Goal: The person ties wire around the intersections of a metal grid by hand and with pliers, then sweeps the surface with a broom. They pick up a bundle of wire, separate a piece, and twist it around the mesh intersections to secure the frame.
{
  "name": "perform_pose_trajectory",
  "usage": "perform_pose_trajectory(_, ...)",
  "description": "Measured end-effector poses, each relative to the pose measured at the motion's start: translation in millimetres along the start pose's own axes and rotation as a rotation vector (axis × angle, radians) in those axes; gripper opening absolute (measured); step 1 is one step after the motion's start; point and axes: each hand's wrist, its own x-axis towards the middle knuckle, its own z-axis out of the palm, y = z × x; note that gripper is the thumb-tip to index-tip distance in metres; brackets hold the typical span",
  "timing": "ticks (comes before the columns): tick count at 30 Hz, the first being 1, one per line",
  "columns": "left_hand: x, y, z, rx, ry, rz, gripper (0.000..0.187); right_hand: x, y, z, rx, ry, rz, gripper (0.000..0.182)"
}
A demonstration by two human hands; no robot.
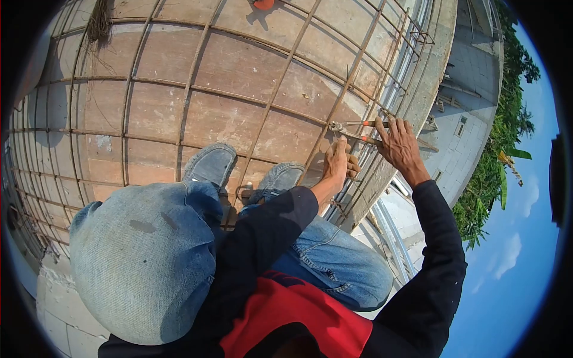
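Observation:
My right hand (400,146) is closed around the handles of a pair of pincers (338,126), which have orange-red marks. The pincer jaws meet the rebar grid (289,56) at a crossing of two bars. Just below the jaws is my left hand (338,162), its fingers curled and pinched together. Whatever it pinches is too small to make out. My shoes (212,164) stand among the bars, close to my left hand.
Brown form boards (233,65) lie under the grid. A bundle of thin wire (99,22) hangs over a bar at the upper left. To the right runs a concrete edge (427,77), with a lower block wall (468,134) and trees (486,191) beyond it.

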Motion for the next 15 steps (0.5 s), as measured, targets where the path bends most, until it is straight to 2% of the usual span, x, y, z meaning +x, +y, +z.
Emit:
perform_pose_trajectory(2,5,1,6,-0.108,0.049,-0.186,0.069,1,7,3,0.028,-0.051,-0.019,0.046)
perform_pose_trajectory(3,11,1,2,-0.073,-0.064,-0.220,0.087,4,9,9,0.083,-0.141,0.019,0.047)
perform_pose_trajectory(4,19,-1,1,-0.078,-0.061,-0.217,0.087,5,9,16,0.141,-0.231,0.058,0.047)
perform_pose_trajectory(5,27,-4,0,-0.107,-0.121,-0.200,0.086,3,8,18,0.181,-0.214,0.050,0.039)
perform_pose_trajectory(6,34,-8,-2,-0.132,-0.183,-0.185,0.085,1,6,21,0.184,-0.214,0.049,0.039)
perform_pose_trajectory(8,41,-8,-6,-0.144,-0.267,-0.225,0.085,-3,1,13,0.499,-0.519,0.057,0.030)
perform_pose_trajectory(9,41,-11,-7,-0.264,-0.346,-0.246,0.085,-10,-3,25,0.674,-0.403,-0.030,0.024)
perform_pose_trajectory(10,40,-11,-6,-0.384,-0.426,-0.266,0.085,-14,-9,27,0.673,-0.409,-0.023,0.024)
perform_pose_trajectory(12,37,-22,-7,-0.355,-0.361,-0.244,0.091,-16,-24,23,1.579,-1.009,0.494,0.027)
perform_pose_trajectory(13,33,-23,-7,-0.364,-0.358,-0.258,0.086,-18,-29,17,1.575,-1.011,0.501,0.027)
perform_pose_trajectory(15,34,-19,0,-0.426,-0.393,-0.240,0.082,-16,-34,1,2.136,-0.989,0.646,0.043)
